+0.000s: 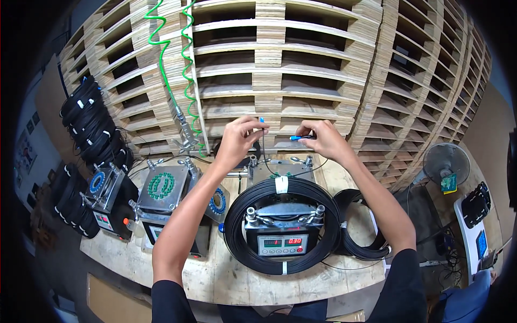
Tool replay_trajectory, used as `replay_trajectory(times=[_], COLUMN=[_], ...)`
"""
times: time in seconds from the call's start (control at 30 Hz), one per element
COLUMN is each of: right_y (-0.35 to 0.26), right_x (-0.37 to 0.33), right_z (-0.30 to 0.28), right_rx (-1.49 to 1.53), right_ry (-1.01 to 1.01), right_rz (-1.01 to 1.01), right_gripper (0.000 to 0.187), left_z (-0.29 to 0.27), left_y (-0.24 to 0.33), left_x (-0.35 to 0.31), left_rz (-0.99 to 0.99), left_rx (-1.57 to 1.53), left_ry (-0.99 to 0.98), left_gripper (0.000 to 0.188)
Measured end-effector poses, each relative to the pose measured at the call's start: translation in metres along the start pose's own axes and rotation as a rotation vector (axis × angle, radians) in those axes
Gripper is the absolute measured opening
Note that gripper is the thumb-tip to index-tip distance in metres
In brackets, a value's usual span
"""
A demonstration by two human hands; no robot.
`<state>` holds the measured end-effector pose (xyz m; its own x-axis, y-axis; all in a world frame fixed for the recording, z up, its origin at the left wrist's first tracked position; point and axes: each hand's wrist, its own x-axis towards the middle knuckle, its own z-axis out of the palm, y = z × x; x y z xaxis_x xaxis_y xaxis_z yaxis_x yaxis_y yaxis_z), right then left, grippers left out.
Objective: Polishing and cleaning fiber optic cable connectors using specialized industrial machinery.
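Both my hands are raised above the middle machine. My left hand (238, 141) pinches a thin black cable (264, 145) just under its blue tip (262, 120), which points upward. In my right hand (326, 141) the fingers close on another black cable end with a blue tip (295, 138), turned toward the left. Below them a big coil of black cable (232, 229), bound with white tape (281, 184), rests upright against the middle machine (283, 245). That machine has a metal top with clamps and a lit red display. Its top plate is partly hidden behind the coil.
Two more clamp machines stand left, one with a ring of green pieces (161, 185), another with a blue ring (97, 182). A smaller cable coil (350, 247) lies right. Green spiral hoses (161, 48) hang before stacked pallets (269, 70). A fan (446, 164) stands right.
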<state>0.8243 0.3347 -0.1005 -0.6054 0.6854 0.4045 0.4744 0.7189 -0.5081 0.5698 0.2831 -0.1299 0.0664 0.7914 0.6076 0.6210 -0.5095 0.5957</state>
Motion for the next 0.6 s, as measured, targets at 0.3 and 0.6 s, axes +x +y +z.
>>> replay_trajectory(times=[0.3, 0.6], right_y=[0.000, 0.004], right_x=[0.007, 0.018], right_z=[0.026, 0.040], right_rx=[-0.359, -0.415], right_ry=[-0.418, -0.587], right_rz=[-0.094, -0.132], right_gripper=[0.019, 0.021], left_z=[0.037, 0.061], left_y=[-0.027, -0.039], left_x=[-0.025, -0.044], left_rz=[0.087, -0.293], left_rx=[-0.106, -0.502], left_ry=[-0.115, -0.156], left_gripper=[0.016, 0.016])
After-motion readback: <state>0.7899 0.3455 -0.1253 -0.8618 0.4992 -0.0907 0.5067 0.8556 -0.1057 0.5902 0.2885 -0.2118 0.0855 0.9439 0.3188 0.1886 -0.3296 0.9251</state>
